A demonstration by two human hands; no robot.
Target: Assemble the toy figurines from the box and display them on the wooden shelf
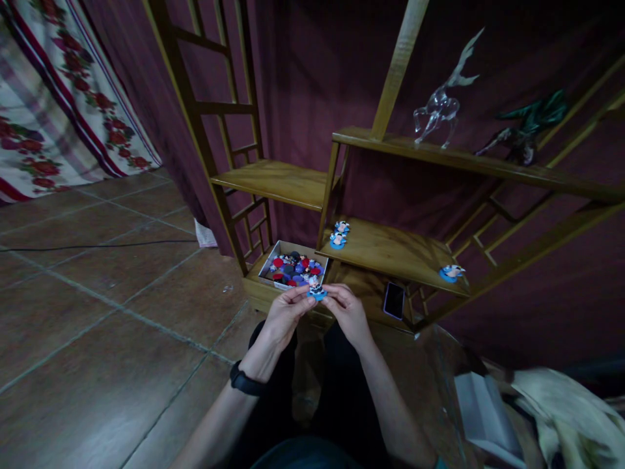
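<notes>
The left hand [284, 317] and right hand [348, 312], fingers nearly closed, pinch a small figurine [315, 284] by its blue base [317, 295] just below the frame's centre, near the open box [312, 255]; a light, level grip on the base should best spare its upper part

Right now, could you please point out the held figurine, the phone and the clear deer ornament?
Held figurine [316, 287], head view: its body.
Phone [394, 301], head view: its dark screen.
Clear deer ornament [443, 106], head view: its torso.
</notes>
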